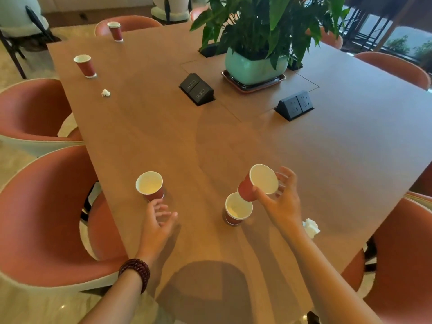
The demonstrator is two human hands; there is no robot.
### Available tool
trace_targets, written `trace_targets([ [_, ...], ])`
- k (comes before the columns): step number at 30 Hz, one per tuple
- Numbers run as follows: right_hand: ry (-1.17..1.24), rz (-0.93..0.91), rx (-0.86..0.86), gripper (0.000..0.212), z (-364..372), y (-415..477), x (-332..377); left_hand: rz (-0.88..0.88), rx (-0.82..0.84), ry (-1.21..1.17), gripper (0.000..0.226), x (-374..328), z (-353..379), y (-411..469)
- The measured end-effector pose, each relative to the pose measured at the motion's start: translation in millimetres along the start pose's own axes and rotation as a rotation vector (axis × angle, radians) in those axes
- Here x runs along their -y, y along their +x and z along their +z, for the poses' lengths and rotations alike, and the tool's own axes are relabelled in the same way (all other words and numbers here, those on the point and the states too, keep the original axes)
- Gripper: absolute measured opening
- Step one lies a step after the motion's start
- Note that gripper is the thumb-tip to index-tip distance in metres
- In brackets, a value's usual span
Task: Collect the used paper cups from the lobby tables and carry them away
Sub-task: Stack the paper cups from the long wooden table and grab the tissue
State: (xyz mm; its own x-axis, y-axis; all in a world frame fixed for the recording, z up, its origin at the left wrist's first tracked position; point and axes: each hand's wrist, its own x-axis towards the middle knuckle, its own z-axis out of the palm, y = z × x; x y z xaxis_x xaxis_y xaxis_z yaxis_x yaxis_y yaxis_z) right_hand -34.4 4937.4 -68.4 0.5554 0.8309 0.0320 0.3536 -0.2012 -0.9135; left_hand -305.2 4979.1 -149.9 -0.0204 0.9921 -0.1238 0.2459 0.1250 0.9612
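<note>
Near surface (233, 141) front edge: our right hand (280, 202) grips tilted cup (257, 183) over standing cup (237, 210), hiding part of its rim. Left hand (156, 220) open, just short of near-left cup (150, 185). Tissue (311, 228) half hidden behind wrist. Two cups (85, 65) by far left edge; middle bare.

The table (327, 160) is showing a smooth, matt wood-grain top. The paper cups (149, 185) are looking matt, red outside and white within. The pot (254, 69) under the plant is gleaming like glazed ceramic. The socket boxes (196, 88) are looking like matt black plastic, and the bracelet (135, 272) is shining as dark polished beads.
</note>
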Motion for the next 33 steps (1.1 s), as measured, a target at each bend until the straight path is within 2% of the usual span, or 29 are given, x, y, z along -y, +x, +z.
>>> trace_targets([
  [7,-0.108,0.013,0.072,0.076,23,-9,-6,-0.041,-0.052,-0.002,0.036,5,-31,-6],
  [21,-0.285,0.002,0.070,0.080,39,-24,-13,-0.075,-0.100,0.018,0.034,15,-52,-1],
  [26,-0.380,0.057,0.095,0.079,44,-22,-23,-0.080,-0.098,0.016,0.034,17,-57,7],
  [33,-0.479,0.170,0.187,0.089,56,-28,-38,-0.089,-0.093,0.035,0.040,13,-58,25],
])
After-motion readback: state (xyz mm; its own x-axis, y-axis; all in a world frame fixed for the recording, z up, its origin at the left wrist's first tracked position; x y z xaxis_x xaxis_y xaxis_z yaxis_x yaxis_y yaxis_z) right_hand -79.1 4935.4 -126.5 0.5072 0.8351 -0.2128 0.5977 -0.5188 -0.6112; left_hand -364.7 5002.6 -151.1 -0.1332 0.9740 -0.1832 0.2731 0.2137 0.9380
